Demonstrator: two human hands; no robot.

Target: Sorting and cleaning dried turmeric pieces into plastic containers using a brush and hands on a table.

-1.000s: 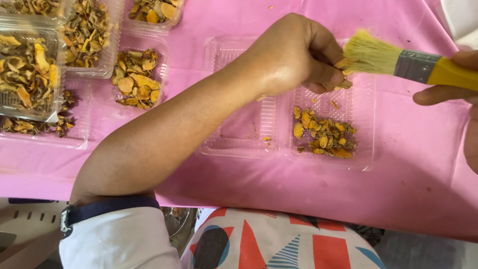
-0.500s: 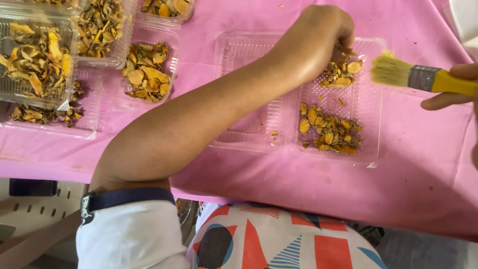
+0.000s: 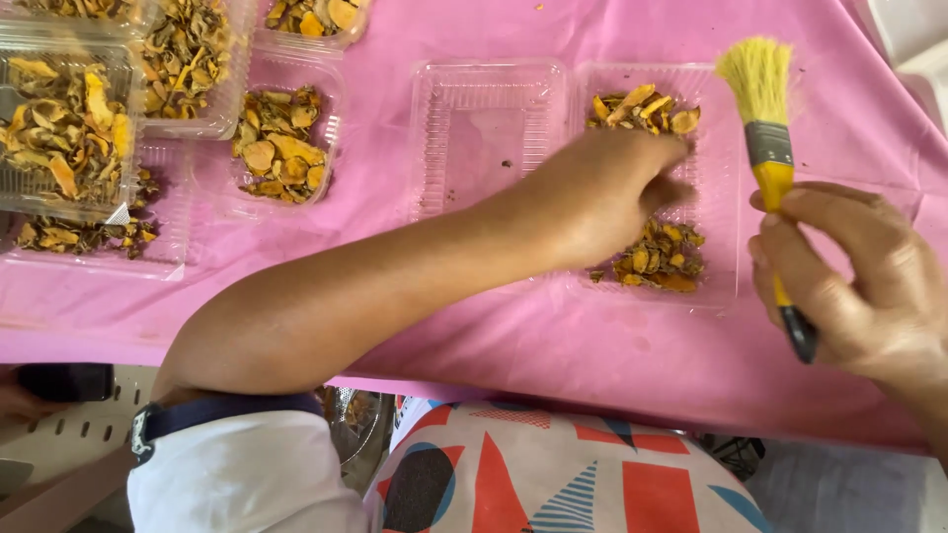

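The left hand [image 3: 607, 192] reaches into the clear tray [image 3: 719, 286], fingers maybe bunched on yellow slices [image 3: 660, 257]; it's blurry. The right hand [image 3: 849, 281] grips the brush [image 3: 770, 148], bristles pointing far.

A yellow-handled brush [image 3: 770, 148] is held upright, bristles up; dried yellow slices [image 3: 660, 255] are piled in an open clear tray [image 3: 721, 197] on pink cloth.

An open clear plastic clamshell box [image 3: 484, 138] lies before me on the pink cloth, its right half holding yellow dried slices. To my left sit more clear plastic boxes [image 3: 286, 148] filled with the same orange-yellow slices, some stacked [image 3: 64, 128].
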